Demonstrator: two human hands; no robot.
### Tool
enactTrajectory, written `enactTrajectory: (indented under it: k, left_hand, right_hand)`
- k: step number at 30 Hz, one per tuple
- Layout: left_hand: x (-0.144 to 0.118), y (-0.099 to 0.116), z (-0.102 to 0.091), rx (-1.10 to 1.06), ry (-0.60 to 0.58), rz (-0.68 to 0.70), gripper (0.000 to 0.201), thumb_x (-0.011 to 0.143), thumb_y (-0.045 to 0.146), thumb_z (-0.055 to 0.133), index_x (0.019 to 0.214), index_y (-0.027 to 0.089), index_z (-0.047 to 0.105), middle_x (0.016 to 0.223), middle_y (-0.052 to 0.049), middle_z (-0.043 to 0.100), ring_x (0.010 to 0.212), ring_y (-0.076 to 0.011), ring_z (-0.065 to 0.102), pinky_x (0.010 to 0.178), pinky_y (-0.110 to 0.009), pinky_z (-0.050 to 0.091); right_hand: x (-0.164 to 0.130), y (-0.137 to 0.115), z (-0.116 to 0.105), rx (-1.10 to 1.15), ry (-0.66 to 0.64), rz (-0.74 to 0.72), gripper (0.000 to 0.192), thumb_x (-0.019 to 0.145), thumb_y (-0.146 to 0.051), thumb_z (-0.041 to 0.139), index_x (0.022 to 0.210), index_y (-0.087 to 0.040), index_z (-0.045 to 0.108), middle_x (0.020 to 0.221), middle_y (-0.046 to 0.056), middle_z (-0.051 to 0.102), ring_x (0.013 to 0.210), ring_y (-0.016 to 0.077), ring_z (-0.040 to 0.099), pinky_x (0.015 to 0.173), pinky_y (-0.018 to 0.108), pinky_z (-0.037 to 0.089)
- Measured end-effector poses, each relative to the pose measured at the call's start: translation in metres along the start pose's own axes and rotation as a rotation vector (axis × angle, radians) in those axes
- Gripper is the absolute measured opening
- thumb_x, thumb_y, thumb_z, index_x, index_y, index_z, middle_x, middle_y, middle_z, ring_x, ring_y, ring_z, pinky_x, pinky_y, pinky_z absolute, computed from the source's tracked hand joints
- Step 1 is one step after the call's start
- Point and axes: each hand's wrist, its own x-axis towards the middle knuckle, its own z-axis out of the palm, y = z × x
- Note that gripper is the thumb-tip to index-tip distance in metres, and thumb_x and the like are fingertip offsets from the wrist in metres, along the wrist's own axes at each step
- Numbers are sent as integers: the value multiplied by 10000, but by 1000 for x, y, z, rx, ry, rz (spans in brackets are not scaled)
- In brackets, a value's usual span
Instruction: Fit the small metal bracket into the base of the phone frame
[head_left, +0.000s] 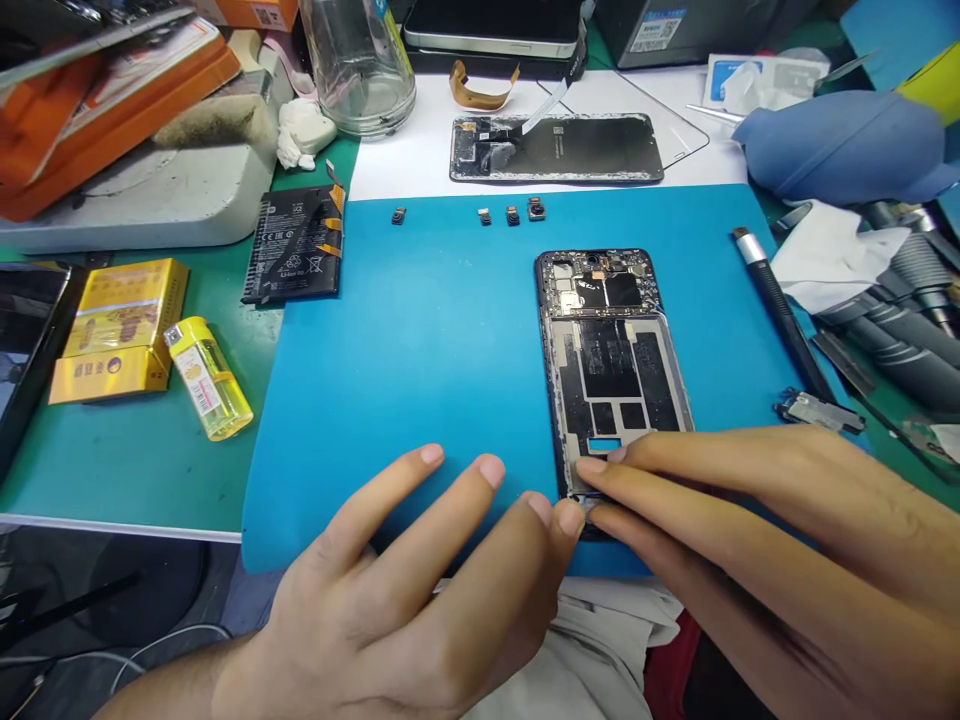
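An opened phone frame (611,365) with its circuit boards bare lies on the blue work mat (420,340). My right hand (757,530) rests its fingertips on the frame's near end. My left hand (420,590) lies on the mat beside it, one fingertip touching the frame's near left corner, the other fingers spread. Both hands press at the bottom edge; what lies under the fingertips is hidden.
Several small camera modules (512,213) sit at the mat's far edge. A battery (296,245) lies to the left, a screen panel (559,148) behind. A yellow lighter (210,378), a yellow box (120,330), a black tool (776,310), a small board (817,410) and a glass jar (360,65) surround.
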Motion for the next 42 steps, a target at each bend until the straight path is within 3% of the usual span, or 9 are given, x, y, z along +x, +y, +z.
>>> enactTrajectory:
  k: [4,7,11,15,21,27,31,34,42]
  left_hand:
    - [-1,-1,4,3,32,-4,280,1352,200,731,1167,250,935,1262,21,794,1325,-96,770,1617,-297,419]
    - [0,-1,6,-7,73,1,264,1314,183,798,1121,271,953,1185,36,815,1251,-101,784,1608,-302,435]
    - [0,-2,5,-59,55,16,348,1376,171,661,1251,258,973,1250,25,813,1279,-89,790,1618,-322,431]
    - [-4,0,4,-84,58,-12,339,1374,168,666,1303,273,981,1292,48,830,1203,-79,785,1622,-295,415]
    - [-16,0,6,-33,88,-24,388,1342,222,746,1029,292,964,1442,85,863,1262,-81,791,1601,-315,473]
    - [-15,-2,5,-54,53,-6,267,1323,215,768,1303,346,1001,1523,62,822,1347,-85,785,1653,-345,383]
    - [-11,-4,3,-6,-11,57,216,1269,259,880,1408,388,983,1533,29,781,1527,-151,752,1674,-428,370]
    - [-11,-7,1,-19,-34,63,286,1336,286,764,1562,337,932,1570,-12,761,1580,-197,742,1650,-450,418]
    - [-12,-12,-8,-107,-60,49,335,1381,233,648,1637,152,847,1570,-32,839,1589,-205,775,1595,-385,509]
  right_hand:
    - [-16,9,5,28,-49,46,146,1277,-418,788,1353,-406,912,1321,1,912,1182,254,866,879,367,675]
    - [-54,24,6,67,-83,92,329,1150,-666,941,1345,-401,943,1213,75,891,1190,348,847,907,427,711]
    - [-81,36,15,95,-90,89,416,1113,-756,949,1322,-397,938,1169,88,870,1191,359,838,924,445,721]
    - [-77,42,26,104,-85,79,434,1115,-772,937,1325,-392,932,1182,94,866,1207,366,834,932,455,723]
    - [-78,46,23,113,-82,56,449,1122,-780,926,1346,-391,927,1200,99,863,1215,371,833,936,466,725]
    - [-43,31,8,98,-74,37,386,1152,-673,936,1420,-397,907,1237,83,876,1195,363,845,921,470,708]
    - [10,10,6,63,-63,-39,90,1296,-379,772,1352,-340,831,1257,-22,875,1088,186,823,902,381,634]
    - [30,3,7,32,-75,-91,135,1361,-296,641,1307,-297,764,1259,-59,840,1056,91,781,897,345,583]
    - [-30,26,1,72,-52,40,341,1165,-679,906,1343,-389,917,1195,81,859,1170,351,837,918,450,704]
